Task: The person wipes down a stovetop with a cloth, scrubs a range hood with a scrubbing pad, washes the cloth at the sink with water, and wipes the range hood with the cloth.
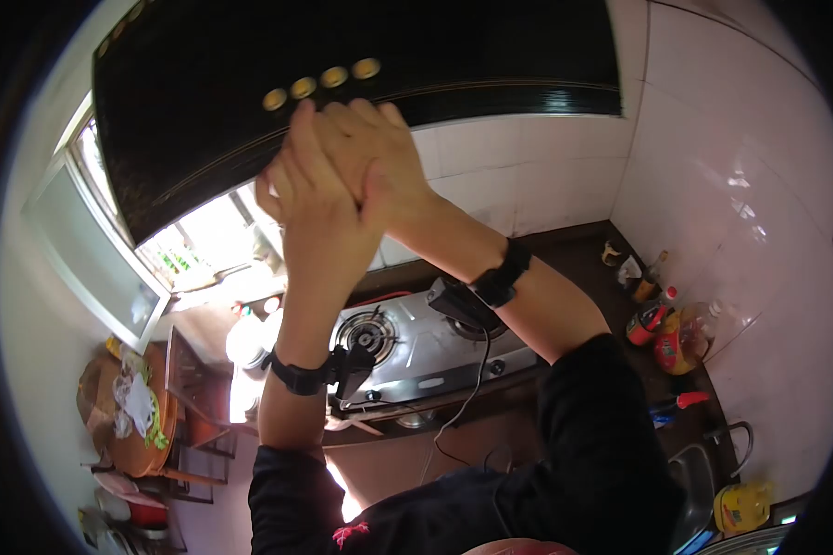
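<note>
Both hands are raised and overlap just below the front edge of a black range hood [491, 69]. My left hand [319, 217] is in front, with its index finger stretched up towards the round gold buttons [304, 87] and its thumb spread out against my right hand. My right hand [366, 143] is partly behind it, fingers bent and close together at the hood's lower edge. Whatever may be inside those bent fingers is hidden. Each wrist wears a black strap with a small device. Below the arms is a steel gas stove [416, 338] with burners.
Several bottles, including a red-capped one [652, 314], stand on the dark counter along the right wall. A sink [694, 481] is at lower right. At left are an open window pane [102, 250] and a round wooden table [97, 407] with bags and greens. A cable crosses the stove's front.
</note>
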The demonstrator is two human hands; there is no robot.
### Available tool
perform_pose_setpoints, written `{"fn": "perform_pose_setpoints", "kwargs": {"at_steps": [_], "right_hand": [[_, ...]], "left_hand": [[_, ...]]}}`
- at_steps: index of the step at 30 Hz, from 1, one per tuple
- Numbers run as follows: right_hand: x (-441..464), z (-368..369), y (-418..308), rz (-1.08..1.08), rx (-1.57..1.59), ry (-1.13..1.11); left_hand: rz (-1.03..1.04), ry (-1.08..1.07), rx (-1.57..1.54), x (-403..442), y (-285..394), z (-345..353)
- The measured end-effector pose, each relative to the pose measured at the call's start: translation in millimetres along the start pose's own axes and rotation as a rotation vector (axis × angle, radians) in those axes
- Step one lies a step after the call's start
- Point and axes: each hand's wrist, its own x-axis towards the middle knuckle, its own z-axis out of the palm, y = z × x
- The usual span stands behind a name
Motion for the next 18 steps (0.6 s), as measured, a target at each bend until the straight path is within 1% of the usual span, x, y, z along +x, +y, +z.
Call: {"fn": "perform_pose_setpoints", "kwargs": {"at_steps": [1, 3, 5, 9, 10, 11, 12, 13, 15, 16, 17, 18], "right_hand": [[-5.9, -18.4, 18.8, 0.030, -0.028, -0.007], [-17.5, -55.1, 58.3, 0.037, -0.041, 0.018], [-29.7, -101.9, 91.7, 0.100, -0.146, -0.062], [-48.2, -169.1, 157.7, 0.106, -0.171, -0.023], [-52.1, -181.7, 171.8, 0.111, -0.177, -0.013], [-56.1, -192.1, 181.8, 0.116, -0.180, 0.003], [-57.5, -199.3, 191.8, 0.118, -0.169, 0.014], [-58.0, -203.2, 198.9, 0.118, -0.150, 0.024], [-54.2, -206.3, 208.8, 0.115, -0.106, 0.048], [-49.3, -206.8, 215.8, 0.128, -0.078, 0.051], [-37.0, -204.9, 224.8, 0.143, -0.059, 0.049], [-24.1, -205.4, 235.5, 0.171, -0.035, 0.041]], "left_hand": [[0.048, 0.016, -0.026, 4.5, 19.9, 15.1], [0.076, 0.009, -0.020, 15.9, 66.5, 42.0], [0.112, 0.012, -0.017, 24.8, 113.3, 72.5], [0.168, -0.030, -0.031, 45.3, 197.6, 119.6], [0.225, 0.027, -0.075, 51.8, 211.6, 133.4], [0.284, 0.090, -0.117, 58.9, 224.2, 144.5], [0.253, 0.070, -0.175, 60.5, 236.1, 149.8], [0.246, 0.088, -0.166, 60.3, 239.4, 148.7], [0.219, 0.042, -0.285, 52.2, 244.0, 142.1], [0.249, -0.002, -0.312, 42.7, 241.5, 130.4], [0.256, 0.010, -0.306, 31.9, 236.9, 122.8], [0.233, -0.046, -0.359, 20.5, 231.4, 116.9]]}}
